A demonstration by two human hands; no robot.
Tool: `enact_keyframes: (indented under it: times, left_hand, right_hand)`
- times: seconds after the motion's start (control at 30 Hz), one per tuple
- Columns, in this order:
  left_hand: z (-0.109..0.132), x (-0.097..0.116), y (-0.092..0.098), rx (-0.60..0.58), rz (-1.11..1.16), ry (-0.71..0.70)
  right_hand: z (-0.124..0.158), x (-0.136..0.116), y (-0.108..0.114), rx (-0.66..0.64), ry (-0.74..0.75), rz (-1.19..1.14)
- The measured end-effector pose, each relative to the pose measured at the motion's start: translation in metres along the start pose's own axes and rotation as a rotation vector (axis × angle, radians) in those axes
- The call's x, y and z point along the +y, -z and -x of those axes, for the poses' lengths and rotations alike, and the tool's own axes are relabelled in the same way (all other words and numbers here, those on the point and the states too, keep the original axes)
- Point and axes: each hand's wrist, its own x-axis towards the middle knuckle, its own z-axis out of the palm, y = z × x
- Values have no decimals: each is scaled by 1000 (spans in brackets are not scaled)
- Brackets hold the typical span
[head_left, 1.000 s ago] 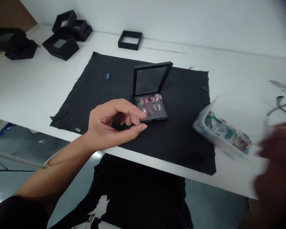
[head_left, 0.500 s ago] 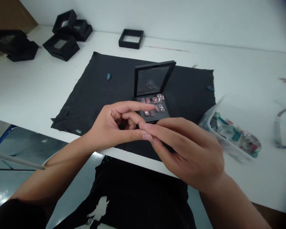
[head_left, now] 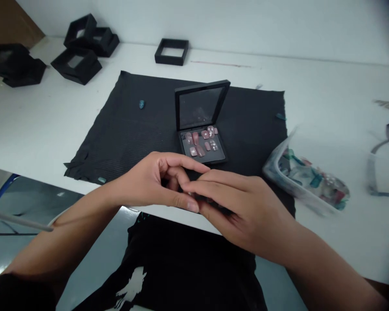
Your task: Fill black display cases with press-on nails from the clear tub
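Note:
My left hand and my right hand meet over the front edge of the table, fingertips touching. Both are closed in a pinch, and whatever lies between them is small and mostly covered by the fingers. Just beyond stands an open black case with a clear window in its raised lid. Inside it lie several pink press-on nails, some with white stars. The case rests on a black cloth.
A blue press-on nail lies on the cloth. To the right, a clear plastic tub holds colourful loose pieces. Black frames are piled at the back left, and one black frame lies by the wall. A blurred strap-like item is far right.
The view has shifted slightly. My hands have lowered a little towards me, uncovering more nails in the case. My right fingers now overlap the left fingertips more.

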Motion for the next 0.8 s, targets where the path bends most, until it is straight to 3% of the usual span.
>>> enact_keyframes:
  times: [0.2,0.5,0.63,0.8]
  left_hand:
    - [0,-2,-4,-48,11,-133]
    - [0,-7,-4,20,11,-250]
    - [0,-6,-3,15,-5,-232]
    - [-1,-2,-2,-60,-13,-129]
  right_hand:
    - [4,3,-1,14,-43,-292]
    - [0,2,-1,132,-54,-399]
    - [1,2,-2,156,-48,-387]
    - [5,3,0,74,-78,-490]
